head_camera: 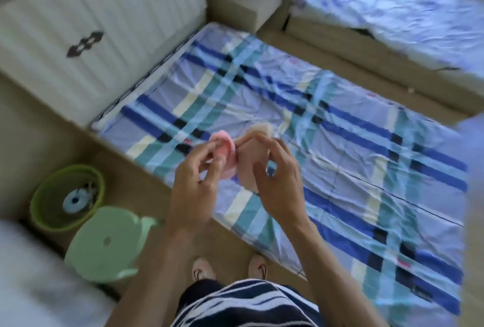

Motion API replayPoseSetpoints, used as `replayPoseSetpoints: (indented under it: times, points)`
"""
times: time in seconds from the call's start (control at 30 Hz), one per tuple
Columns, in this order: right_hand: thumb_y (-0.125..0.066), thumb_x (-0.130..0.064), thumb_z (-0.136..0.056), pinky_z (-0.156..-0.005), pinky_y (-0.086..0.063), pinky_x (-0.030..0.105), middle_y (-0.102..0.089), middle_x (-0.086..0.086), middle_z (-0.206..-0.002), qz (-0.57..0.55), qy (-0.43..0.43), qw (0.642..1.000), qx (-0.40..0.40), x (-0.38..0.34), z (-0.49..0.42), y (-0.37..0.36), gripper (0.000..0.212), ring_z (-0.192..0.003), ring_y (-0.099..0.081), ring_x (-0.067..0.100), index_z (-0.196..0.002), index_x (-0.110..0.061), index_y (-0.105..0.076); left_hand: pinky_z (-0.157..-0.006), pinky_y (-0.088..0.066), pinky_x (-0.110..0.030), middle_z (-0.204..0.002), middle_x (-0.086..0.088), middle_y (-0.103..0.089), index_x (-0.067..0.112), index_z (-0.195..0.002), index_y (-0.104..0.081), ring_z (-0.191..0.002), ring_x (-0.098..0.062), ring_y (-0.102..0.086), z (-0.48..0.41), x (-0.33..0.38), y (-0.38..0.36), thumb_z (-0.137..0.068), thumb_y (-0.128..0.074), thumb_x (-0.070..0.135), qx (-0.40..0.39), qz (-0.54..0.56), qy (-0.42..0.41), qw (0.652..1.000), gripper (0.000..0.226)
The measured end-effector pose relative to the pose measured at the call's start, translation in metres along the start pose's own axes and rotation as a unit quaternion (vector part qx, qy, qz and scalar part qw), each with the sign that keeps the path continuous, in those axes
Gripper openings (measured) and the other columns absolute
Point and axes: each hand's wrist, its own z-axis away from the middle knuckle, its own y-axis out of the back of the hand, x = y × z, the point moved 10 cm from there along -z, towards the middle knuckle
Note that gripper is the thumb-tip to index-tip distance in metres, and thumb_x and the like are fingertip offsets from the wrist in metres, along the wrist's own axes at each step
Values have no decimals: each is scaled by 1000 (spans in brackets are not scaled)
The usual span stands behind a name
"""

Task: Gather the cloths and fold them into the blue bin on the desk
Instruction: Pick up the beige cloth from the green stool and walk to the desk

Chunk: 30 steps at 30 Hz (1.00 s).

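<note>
I hold two small cloths in front of me, above the near edge of a bed. My left hand (195, 177) pinches a pink cloth (225, 155) between thumb and fingers. My right hand (277, 172) curls round a pale peach cloth (248, 167), which hangs beside the pink one and touches it. The picture is blurred by motion, so the folds of the cloths are hard to read. No blue bin or desk is in view.
A blue, teal and cream plaid sheet (340, 169) covers the bed ahead. A green waste bin (47, 211) and a pale green stool (104, 243) stand at my left. A white panelled cabinet (91, 25) lines the far left; another bed (392, 4) lies at the back right.
</note>
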Motion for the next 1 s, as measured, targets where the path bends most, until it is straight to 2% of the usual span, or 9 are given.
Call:
replayPoseSetpoints:
  times: [0.07,0.2,0.3,0.4,0.5,0.67,0.77,0.9,1.0]
  points:
    - [-57,0,-87,-86,-54,39,-61,-9,-124,4,-9,999,45,8,1,42,49,-108,-61,12,-129,-24,-62,-89,-44,-4,-117,32,-67,35,-127,-65,-111,10,-62,-8,17,-41,-97,-53,32,-49,17,-12,999,32]
    - [-59,-6,-93,-90,-55,42,-61,-7,-129,-1,-52,988,146,30,16,109,41,-114,-63,11,-131,-22,-62,-99,-47,-16,-129,19,-66,28,-131,-64,-120,2,-60,-20,48,-112,-95,-51,33,-153,35,-40,987,38]
    - [-61,-6,-92,-90,-55,38,-62,-8,-126,5,-77,967,241,39,38,158,41,-112,-62,3,-130,-20,-63,-97,-47,-12,-131,13,-67,23,-132,-65,-120,3,-61,-21,74,-167,-96,-52,25,-238,33,-90,967,38]
    - [-58,-6,-92,-95,-53,33,-63,-9,-126,1,-106,945,311,46,66,199,42,-114,-62,2,-130,-19,-64,-98,-53,-22,-135,11,-64,27,-133,-62,-120,1,-62,-2,95,-227,-97,-61,15,-343,23,-137,929,38]
    - [-55,-6,-90,-98,-52,27,-67,-10,-124,1,-133,917,376,48,103,236,41,-114,-64,5,-126,-20,-68,-95,-53,-19,-131,16,-62,33,-133,-58,-116,3,-62,30,120,-280,-89,-74,17,-416,12,-216,883,49]
    - [-53,-11,-90,-89,-43,6,-72,-20,-110,-14,-192,861,471,56,170,279,33,-105,-64,-8,-114,-23,-73,-91,-53,-31,-117,12,-64,29,-123,-59,-106,-10,-66,82,156,-340,-82,-73,31,-438,11,-318,841,44]
    - [-51,-12,-89,-87,-46,10,-72,-21,-106,-23,-207,829,520,58,217,308,34,-105,-66,-2,-113,-30,-68,-82,-53,-30,-110,13,-64,28,-117,-58,-96,-13,-66,125,170,-379,-78,-79,22,-467,9,-347,813,44]
    - [-50,-17,-86,-96,-51,23,-73,-13,-111,-49,-211,805,553,65,267,341,39,-113,-66,4,-119,-34,-60,-76,-39,-3,-93,21,-59,28,-107,-60,-82,8,-54,170,180,-426,-78,-75,2,-493,7,-349,797,42]
    - [-53,-14,-86,-96,-50,21,-73,-11,-109,-54,-215,789,573,75,308,371,37,-111,-67,6,-118,-32,-61,-71,-47,-16,-86,20,-67,30,-99,-60,-77,-1,-63,204,188,-463,-80,-72,2,-518,22,-323,792,36]
